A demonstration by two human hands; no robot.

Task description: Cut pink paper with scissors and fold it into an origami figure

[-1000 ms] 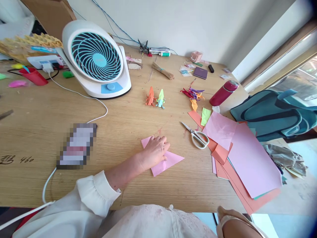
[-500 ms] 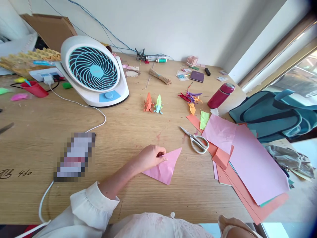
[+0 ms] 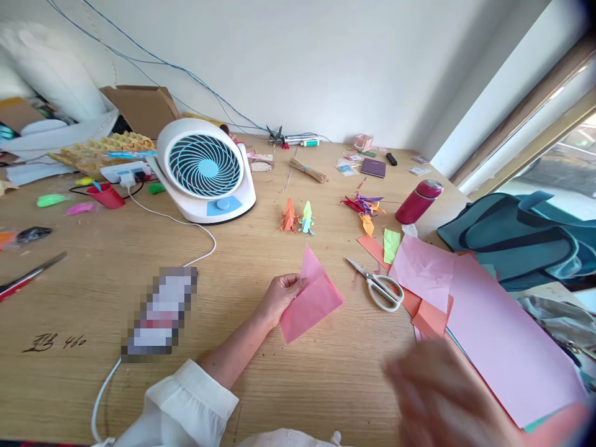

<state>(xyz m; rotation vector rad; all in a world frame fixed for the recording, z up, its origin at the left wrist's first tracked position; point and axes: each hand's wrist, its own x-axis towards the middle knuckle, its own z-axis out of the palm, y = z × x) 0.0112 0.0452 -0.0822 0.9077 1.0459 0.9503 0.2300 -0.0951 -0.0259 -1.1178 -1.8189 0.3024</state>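
Note:
A folded sheet of pink paper (image 3: 311, 304) is pinched at its left edge by my left hand (image 3: 280, 298), above the middle of the desk. One corner of the paper points up and away from me. My right hand (image 3: 437, 394) is a motion blur at the lower right, over the edge of the paper stack; its fingers cannot be made out. White-handled scissors (image 3: 384, 293) lie with open blades to the right of the pink paper. Beyond the paper stand two small folded paper figures, one orange (image 3: 289, 216) and one green and blue (image 3: 306, 218).
Pink and orange sheets (image 3: 503, 335) lie stacked at the right, near a red bottle (image 3: 419, 202) and a teal bag (image 3: 507, 236). A white fan (image 3: 205, 171) stands at the back left. A phone (image 3: 161, 313) with a cable and a knife (image 3: 35, 276) lie left.
My left hand has lifted and turned the pink paper, one corner now pointing away. My right hand has come into view at the lower right. The camera view has shifted.

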